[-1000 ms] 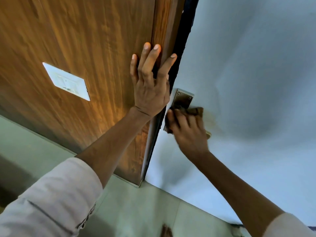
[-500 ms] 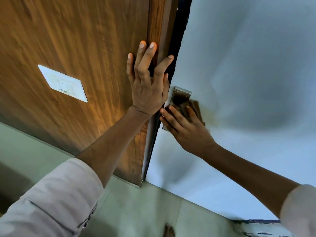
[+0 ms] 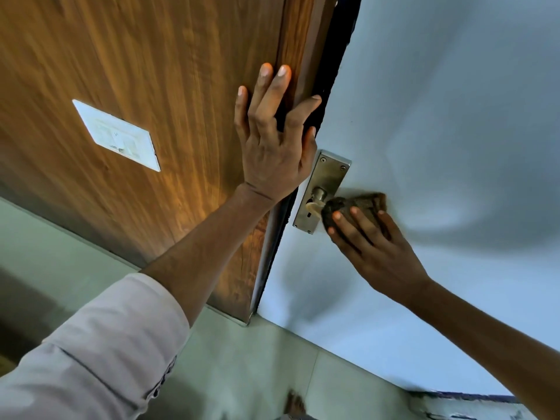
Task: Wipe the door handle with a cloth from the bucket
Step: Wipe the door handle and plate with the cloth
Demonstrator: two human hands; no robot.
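Note:
A metal door handle [image 3: 316, 203] on a steel backplate [image 3: 328, 177] is fixed to a pale blue door [image 3: 439, 116]. A dark brown cloth [image 3: 356, 204] is wrapped over the lever just right of the backplate. My right hand [image 3: 372, 247] presses the cloth against the lever from below, fingers spread over it. My left hand [image 3: 272, 140] lies flat with fingers apart on the wooden panel [image 3: 151, 71] at the door's edge, holding nothing. The bucket is out of view.
A white switch plate [image 3: 116, 134] is set in the wooden panel on the left. Pale green floor tiles [image 3: 242, 368] lie below. A dark gap [image 3: 330, 56] runs between the panel and the blue door.
My right hand with the cloth has slid right, off the backplate and along the lever, uncovering the plate and the lever's base. My left hand stays in place.

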